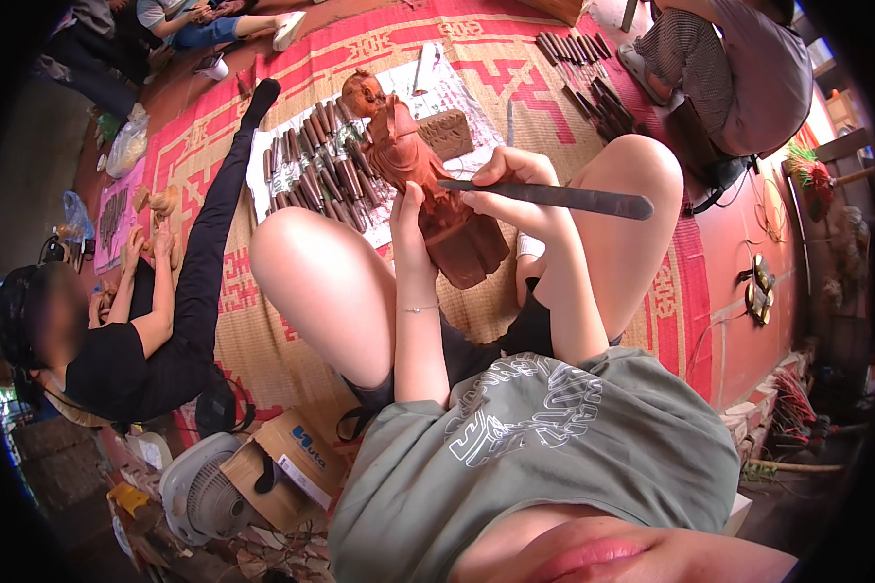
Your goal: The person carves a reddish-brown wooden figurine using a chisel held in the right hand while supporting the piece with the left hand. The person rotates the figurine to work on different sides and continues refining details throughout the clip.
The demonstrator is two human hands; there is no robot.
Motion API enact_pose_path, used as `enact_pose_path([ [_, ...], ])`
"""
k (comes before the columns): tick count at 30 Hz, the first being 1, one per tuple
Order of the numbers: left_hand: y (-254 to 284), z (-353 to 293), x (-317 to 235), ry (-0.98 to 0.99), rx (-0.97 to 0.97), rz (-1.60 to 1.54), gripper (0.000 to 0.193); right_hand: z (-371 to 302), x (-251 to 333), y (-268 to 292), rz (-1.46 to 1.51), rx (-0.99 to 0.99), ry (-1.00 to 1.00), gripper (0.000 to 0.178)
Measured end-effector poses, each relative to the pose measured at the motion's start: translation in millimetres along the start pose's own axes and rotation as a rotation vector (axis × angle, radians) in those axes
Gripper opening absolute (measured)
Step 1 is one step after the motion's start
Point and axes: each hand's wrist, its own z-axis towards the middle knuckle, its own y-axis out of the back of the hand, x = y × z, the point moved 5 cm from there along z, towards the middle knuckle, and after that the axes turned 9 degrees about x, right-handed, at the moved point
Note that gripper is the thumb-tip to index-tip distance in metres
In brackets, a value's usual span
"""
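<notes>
A reddish-brown carved wooden figure [413, 165] stands tilted between my raised knees, its head pointing away from me. My left hand [410, 228] grips the figure's lower body from the left. My right hand [511, 189] holds a long dark metal chisel [564, 199] level across the figure, with the tip touching the wood near my left thumb and the handle end sticking out to the right over my right knee.
Rows of dark carving chisels [316, 160] lie on white paper on the red patterned mat [515, 68]. More tools [583, 68] lie farther right. A person in black [156, 311] sits at left with another carving. Another person [739, 68] crouches at top right. A fan [199, 491] and a cardboard box [297, 452] stand at lower left.
</notes>
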Motion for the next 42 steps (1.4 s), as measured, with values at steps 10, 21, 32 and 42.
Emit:
enact_pose_path([
  [10, -20.3, -7.6, -1.5, 0.14, -0.03, 0.006, 0.048, 1.4, 2.2, -2.3, -0.506, -0.117, 0.196, 0.017],
  [21, -20.0, -2.7, 4.7, 0.161, 0.023, -0.072, 0.046, 2.6, 6.3, -2.4, -0.566, -0.138, 0.246, 0.018],
  [32, -17.9, -6.3, 5.6, 0.198, -0.006, -0.037, 0.049, -0.4, 1.2, 7.5, -0.547, -0.055, 0.119, 0.018],
  [42, -20.6, -6.5, 8.9, 0.232, -0.011, -0.071, 0.049, -2.2, 5.9, 4.7, -0.572, -0.041, 0.096, 0.017],
])
